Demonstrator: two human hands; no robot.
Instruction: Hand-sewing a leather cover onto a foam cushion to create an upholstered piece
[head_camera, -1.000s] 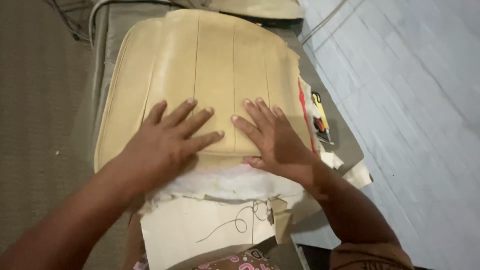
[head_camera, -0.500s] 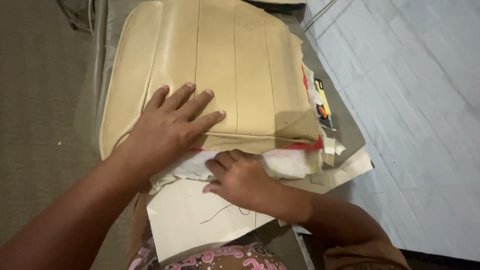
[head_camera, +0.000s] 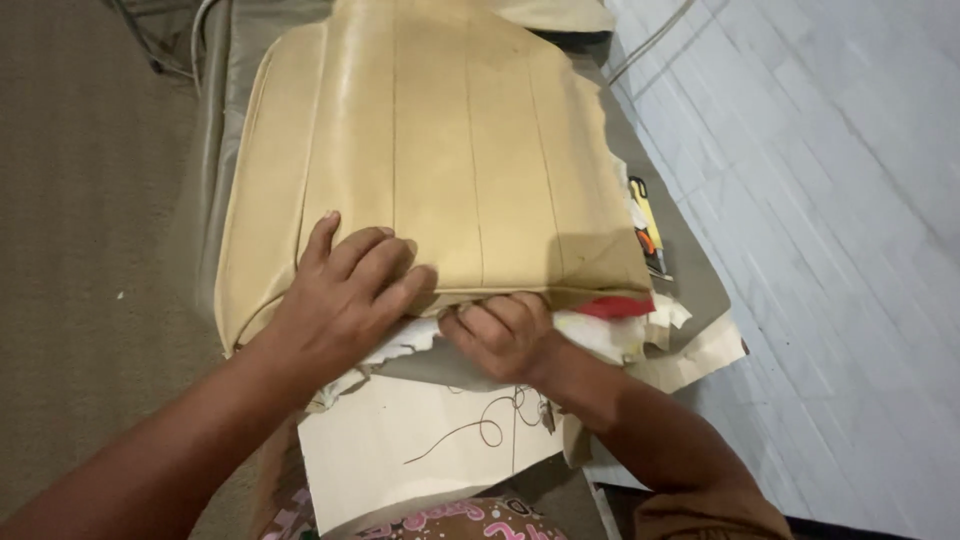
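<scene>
Where cover (head_camera: 440, 150) ends, curled fingers (head_camera: 495, 325).

You get even, soft indoor light, moderately bright. Mild sheen on tan seat cover (head_camera: 440, 150), upper left panel. Soft shadow beneath cover's near edge, around your right hand (head_camera: 500, 335). Focus acceptable; slight softness on your left hand (head_camera: 345, 300). Pale floor right of cover brightest, not blown out.

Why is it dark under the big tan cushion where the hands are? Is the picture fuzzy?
Head view: light falls from above, so the tan cushion cover casts a shadow along its front edge, over the right hand; the left hand on top is evenly lit; the picture is sharp, with faint sheen on the cover and no harsh glare.
</scene>
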